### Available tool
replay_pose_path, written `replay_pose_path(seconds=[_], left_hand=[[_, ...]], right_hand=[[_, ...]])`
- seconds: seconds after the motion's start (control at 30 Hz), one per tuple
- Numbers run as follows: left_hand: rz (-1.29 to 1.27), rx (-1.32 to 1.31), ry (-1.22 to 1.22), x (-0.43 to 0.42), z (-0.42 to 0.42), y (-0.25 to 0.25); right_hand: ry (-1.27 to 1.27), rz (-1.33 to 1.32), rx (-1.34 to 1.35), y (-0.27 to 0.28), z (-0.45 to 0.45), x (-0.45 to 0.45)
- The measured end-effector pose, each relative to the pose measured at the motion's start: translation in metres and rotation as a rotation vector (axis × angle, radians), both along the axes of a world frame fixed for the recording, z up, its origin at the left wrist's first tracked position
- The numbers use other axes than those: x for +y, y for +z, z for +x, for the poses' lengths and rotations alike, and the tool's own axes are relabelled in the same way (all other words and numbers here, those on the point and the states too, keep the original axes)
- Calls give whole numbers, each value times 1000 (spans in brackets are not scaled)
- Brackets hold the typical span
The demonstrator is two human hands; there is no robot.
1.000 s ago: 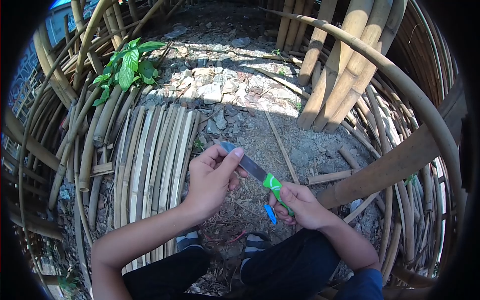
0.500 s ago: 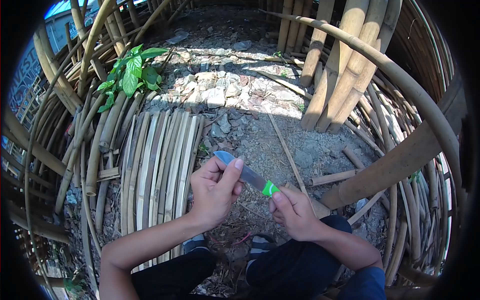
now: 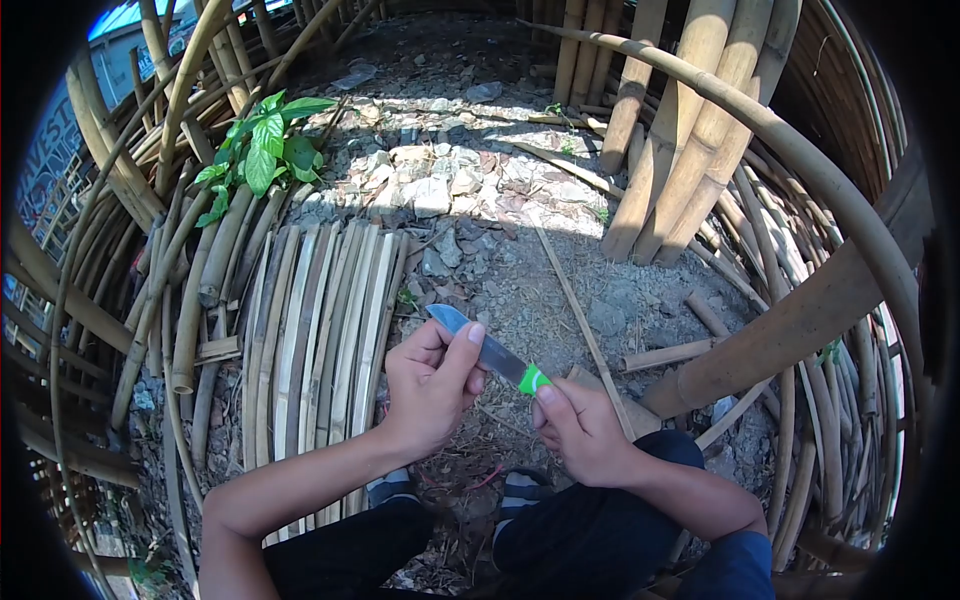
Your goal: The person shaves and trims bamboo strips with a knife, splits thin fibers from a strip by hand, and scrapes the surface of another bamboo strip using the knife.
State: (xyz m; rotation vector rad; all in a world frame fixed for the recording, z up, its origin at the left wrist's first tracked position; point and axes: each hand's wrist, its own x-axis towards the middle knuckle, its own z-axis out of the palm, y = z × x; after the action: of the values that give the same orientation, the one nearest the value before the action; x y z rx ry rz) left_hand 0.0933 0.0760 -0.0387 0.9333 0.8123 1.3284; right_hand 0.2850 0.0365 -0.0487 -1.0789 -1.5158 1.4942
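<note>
One knife (image 3: 501,358) is held above the ground (image 3: 510,270), its green handle (image 3: 532,380) gripped in the right hand (image 3: 588,428), its blade (image 3: 489,350) pinched by the left hand (image 3: 428,378); its long axis is slanted forward and leftward, the tip (image 3: 438,313) left exposed past the left hand.

Outdoor bamboo yard: poles (image 3: 712,125), split strips (image 3: 322,330)

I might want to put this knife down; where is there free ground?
Gritty ground lies fairly open beyond the left hand, between the bamboo strips and the thin stick. Another patch sits between that stick and the thick poles. Both far sides are crowded with bamboo canes.
</note>
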Motion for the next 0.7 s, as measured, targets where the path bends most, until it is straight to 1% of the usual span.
replay_pose_path(seconds=[0.03, 0.07, 0.13, 0.17, 0.23, 0.27, 0.33, 0.37, 0.43, 0.47, 0.53, 0.57, 0.63, 0.67, 0.7], left_hand=[[0, 1, 0, -1, 0, 0], [5, 23, -9, -2, -1, -1], [9, 45, -19, -1, 0, -2], [10, 28, -17, 0, 1, -4], [11, 11, -18, 1, 2, -3], [18, 12, -20, 1, 2, -2], [25, 11, -21, 1, 3, -1], [10, 21, -27, 1, 3, -2], [-3, 31, -33, 3, 1, -1], [-4, 58, -43, 5, 0, 0], [-1, 79, -52, 13, 0, 5], [55, 184, -68, 16, 0, 7], [157, 374, -98, 18, 1, -3], [153, 371, -111, 19, 2, -7], [261, 485, -159, 20, 2, -10]], right_hand=[[-8, 74, -53, -1, -1, 0], [-9, 73, -52, -1, -2, -2], [-114, 209, -201, -1, -3, -5], [-112, 207, -201, -1, -2, -3], [-17, -264, 200, -1, 1, 0], [-19, -263, 200, -1, 0, -1], [-56, 120, -73, -2, -5, -4], [-56, 121, -74, -1, -4, -3], [3, -104, 22, 3, 1, 1], [3, -104, 21, 7, 4, 3], [75, -49, -199, 18, 10, 12], [75, -54, -203, 13, 11, 16], [-162, 244, -191, 1, 10, 24], [-172, 236, -195, 4, 13, 25], [-69, 286, -295, 16, 14, 26]])
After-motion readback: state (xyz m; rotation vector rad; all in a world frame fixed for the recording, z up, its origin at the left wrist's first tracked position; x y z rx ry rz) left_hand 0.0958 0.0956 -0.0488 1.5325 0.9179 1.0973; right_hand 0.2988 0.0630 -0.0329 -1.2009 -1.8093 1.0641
